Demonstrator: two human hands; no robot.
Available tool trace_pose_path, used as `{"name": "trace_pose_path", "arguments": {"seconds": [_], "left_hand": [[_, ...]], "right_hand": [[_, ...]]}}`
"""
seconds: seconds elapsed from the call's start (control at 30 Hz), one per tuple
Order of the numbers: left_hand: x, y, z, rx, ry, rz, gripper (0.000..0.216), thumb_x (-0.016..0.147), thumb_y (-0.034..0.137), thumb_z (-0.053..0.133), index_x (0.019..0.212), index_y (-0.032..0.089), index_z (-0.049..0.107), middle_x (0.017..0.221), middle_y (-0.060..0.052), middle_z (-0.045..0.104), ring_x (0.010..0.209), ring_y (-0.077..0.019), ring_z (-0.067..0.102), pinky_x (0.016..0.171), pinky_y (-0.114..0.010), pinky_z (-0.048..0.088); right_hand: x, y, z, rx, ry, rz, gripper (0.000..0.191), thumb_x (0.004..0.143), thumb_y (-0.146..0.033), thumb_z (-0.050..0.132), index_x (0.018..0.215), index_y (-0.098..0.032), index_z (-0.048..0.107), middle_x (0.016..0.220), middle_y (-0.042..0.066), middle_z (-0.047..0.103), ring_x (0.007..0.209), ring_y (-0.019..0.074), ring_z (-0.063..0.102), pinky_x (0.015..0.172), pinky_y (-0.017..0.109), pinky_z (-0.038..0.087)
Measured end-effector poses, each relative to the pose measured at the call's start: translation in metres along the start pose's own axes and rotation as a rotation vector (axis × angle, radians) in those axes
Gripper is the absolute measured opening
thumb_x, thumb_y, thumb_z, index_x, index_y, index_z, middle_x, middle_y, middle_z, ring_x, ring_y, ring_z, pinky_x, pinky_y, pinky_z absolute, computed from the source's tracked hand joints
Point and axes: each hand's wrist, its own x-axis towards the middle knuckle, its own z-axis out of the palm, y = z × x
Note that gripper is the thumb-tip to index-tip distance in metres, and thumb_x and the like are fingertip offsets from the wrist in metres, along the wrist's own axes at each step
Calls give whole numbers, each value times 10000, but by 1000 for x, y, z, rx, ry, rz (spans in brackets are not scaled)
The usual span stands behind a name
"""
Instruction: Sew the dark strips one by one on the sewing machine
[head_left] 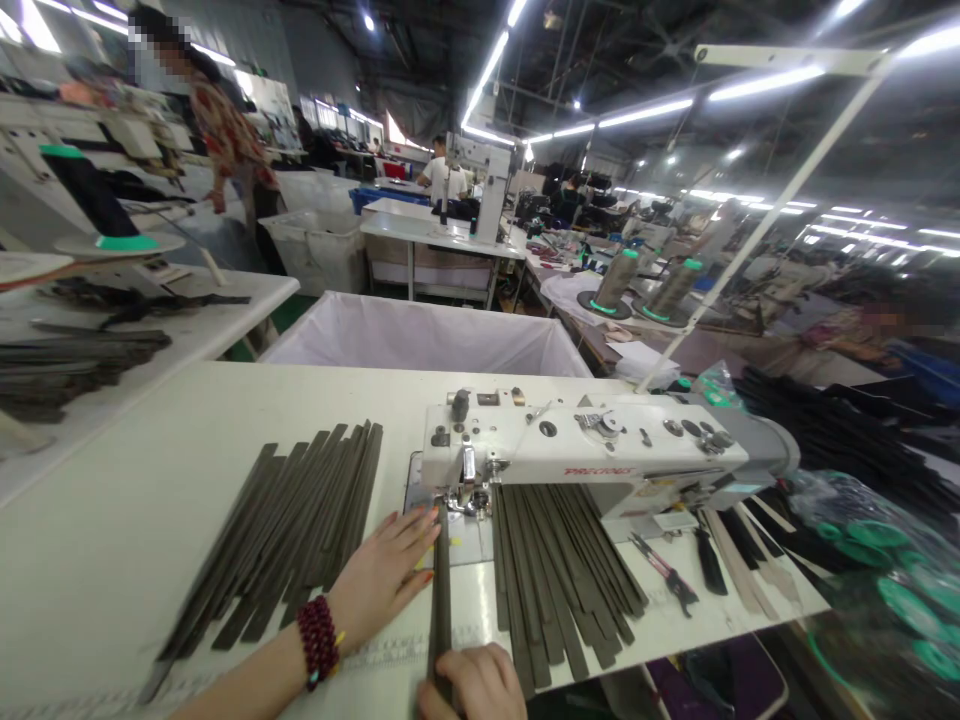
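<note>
A dark grey strap (441,600) runs from the table's near edge up to the presser foot of a white sewing machine (592,455). My left hand (386,575), with a dark red bead bracelet on the wrist, lies flat with fingers stretched out beside the strap, fingertips touching it near the needle. My right hand (472,685) is closed in a pinch on the strap's near end. A fanned pile of the same grey straps (285,535) lies left of my left hand. Another pile of straps (562,575) lies under the machine's arm.
Scissors (664,570) and more strips lie right of the machine. A white fabric-lined bin (427,335) stands behind the table. Thread cones (619,280) sit at the back right. Bags of green spools (892,580) are on the right. People work at other tables behind.
</note>
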Motion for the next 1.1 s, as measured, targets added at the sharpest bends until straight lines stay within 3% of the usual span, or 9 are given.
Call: {"name": "trace_pose_path", "arguments": {"seconds": [0.13, 0.3, 0.47, 0.67, 0.9, 1.1], "left_hand": [[4, -5, 1, 15, -40, 17, 510, 935, 267, 525, 1433, 188, 452, 1496, -98, 453, 1359, -259, 443, 1127, -521, 359], [5, -5, -3, 31, -66, 16, 508, 940, 269, 499, 1438, 183, 442, 1501, -96, 445, 1359, -263, 441, 1125, -558, 343], [5, 1, -1, 45, -48, -9, 502, 919, 234, 492, 1415, 165, 470, 1503, -107, 440, 1362, -271, 431, 1124, -566, 335], [6, 2, 1, 41, -19, -11, 503, 922, 234, 481, 1420, 165, 464, 1501, -114, 443, 1361, -274, 426, 1128, -564, 321], [14, -6, 4, 44, -24, -28, 492, 941, 276, 468, 1419, 158, 464, 1460, -126, 494, 1346, -284, 442, 1135, -564, 291], [17, -12, 7, 47, -7, -28, 461, 943, 294, 479, 1384, 162, 498, 1402, -130, 551, 1320, -297, 466, 1126, -561, 297]], "right_hand": [[4, -6, 9, 30, 135, 96, 148, 924, -328, 519, 862, -271, 641, 740, -12, 644, 659, 159, 604, 836, 383, 472], [2, -2, 5, 52, 116, 85, 182, 952, -230, 460, 878, -236, 625, 692, -13, 628, 641, 126, 611, 920, 342, 494], [6, 10, -17, 144, 89, 70, 347, 982, -112, 289, 833, -211, 586, 753, 4, 673, 770, 95, 675, 1068, 307, 417], [27, 24, -41, 131, -43, -67, 136, 936, -167, 471, 875, -190, 591, 785, -11, 703, 757, 83, 683, 1164, 331, 303], [46, 31, -38, 160, -99, 19, 68, 909, -144, 526, 897, -197, 567, 812, -19, 698, 765, 88, 679, 1161, 341, 277], [55, 39, -30, 142, -177, 81, 55, 912, -158, 542, 909, -207, 566, 844, -9, 694, 789, 117, 667, 1117, 406, 333]]}}
